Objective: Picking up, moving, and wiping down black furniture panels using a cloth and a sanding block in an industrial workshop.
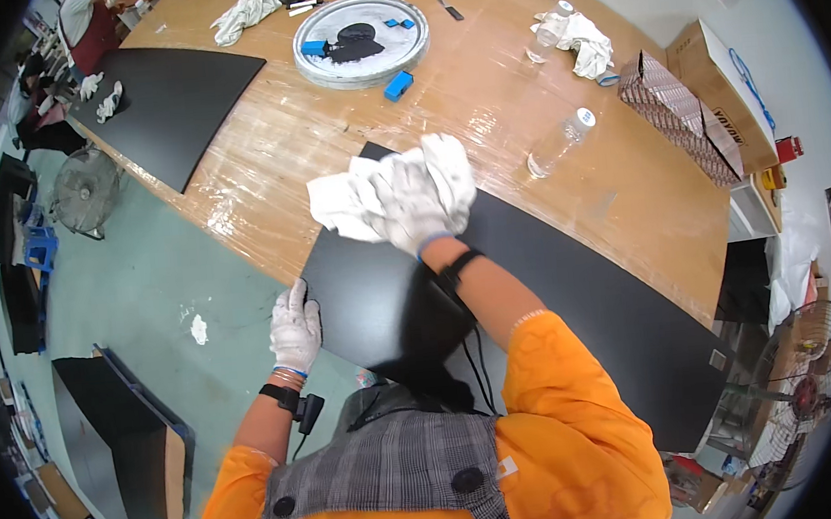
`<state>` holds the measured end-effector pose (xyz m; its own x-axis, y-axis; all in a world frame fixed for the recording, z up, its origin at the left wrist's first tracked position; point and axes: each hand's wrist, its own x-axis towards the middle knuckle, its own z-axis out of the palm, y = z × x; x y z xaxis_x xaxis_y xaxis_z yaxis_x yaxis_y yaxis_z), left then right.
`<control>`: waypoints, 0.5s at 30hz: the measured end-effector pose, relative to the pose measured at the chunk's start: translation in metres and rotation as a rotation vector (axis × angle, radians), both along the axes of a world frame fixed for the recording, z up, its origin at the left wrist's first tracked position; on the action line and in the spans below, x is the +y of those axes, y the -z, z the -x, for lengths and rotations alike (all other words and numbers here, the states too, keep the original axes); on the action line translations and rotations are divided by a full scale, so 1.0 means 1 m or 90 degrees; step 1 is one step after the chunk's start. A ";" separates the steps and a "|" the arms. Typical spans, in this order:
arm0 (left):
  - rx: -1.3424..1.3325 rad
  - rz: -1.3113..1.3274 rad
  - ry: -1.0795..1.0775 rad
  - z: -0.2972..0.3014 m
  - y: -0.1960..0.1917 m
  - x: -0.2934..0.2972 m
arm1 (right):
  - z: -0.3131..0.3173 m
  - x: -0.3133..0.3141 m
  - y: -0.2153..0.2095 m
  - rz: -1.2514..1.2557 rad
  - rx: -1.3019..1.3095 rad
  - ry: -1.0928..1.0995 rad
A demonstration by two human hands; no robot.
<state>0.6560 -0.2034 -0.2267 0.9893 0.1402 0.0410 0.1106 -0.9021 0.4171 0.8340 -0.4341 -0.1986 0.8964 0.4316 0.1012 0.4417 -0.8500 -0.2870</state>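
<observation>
A large glossy black panel (573,276) lies in front of me, its left end reaching over the table's edge. My right hand (411,201), in a whitish work glove, presses a crumpled white cloth (342,199) onto the panel's far left part. The cloth bunches out on both sides of the fingers. At the panel's left edge, my left hand (294,332) grips the rim, also gloved; its fingers are partly hidden. Light reflects off the panel between my two hands.
On the film-covered table (482,108) are a round tray (410,60) with black paste, a blue block (399,86), a clear bottle (562,142) and white rags (589,46). Another black panel (178,98) lies far left, near a person (90,31). Fans stand on both sides.
</observation>
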 end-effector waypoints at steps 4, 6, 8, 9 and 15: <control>0.009 0.001 0.021 0.001 0.003 -0.002 | -0.046 0.041 0.049 -0.058 -0.296 0.112; -0.030 0.018 0.024 0.005 0.011 0.001 | -0.040 0.051 0.000 0.007 -0.065 0.080; -0.034 0.042 0.072 -0.001 0.007 -0.003 | -0.020 0.052 0.006 0.023 -0.135 0.171; -0.046 0.047 0.048 0.002 0.004 0.002 | 0.000 0.059 -0.004 -0.025 -0.043 0.122; -0.023 -0.046 0.095 -0.002 0.018 0.012 | 0.174 0.019 0.037 -0.118 -0.317 0.040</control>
<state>0.6582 -0.1918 -0.2442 0.9965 -0.0122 0.0822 -0.0405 -0.9354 0.3512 0.6598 -0.4147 -0.2352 0.7438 0.3137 0.5903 0.5128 -0.8342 -0.2029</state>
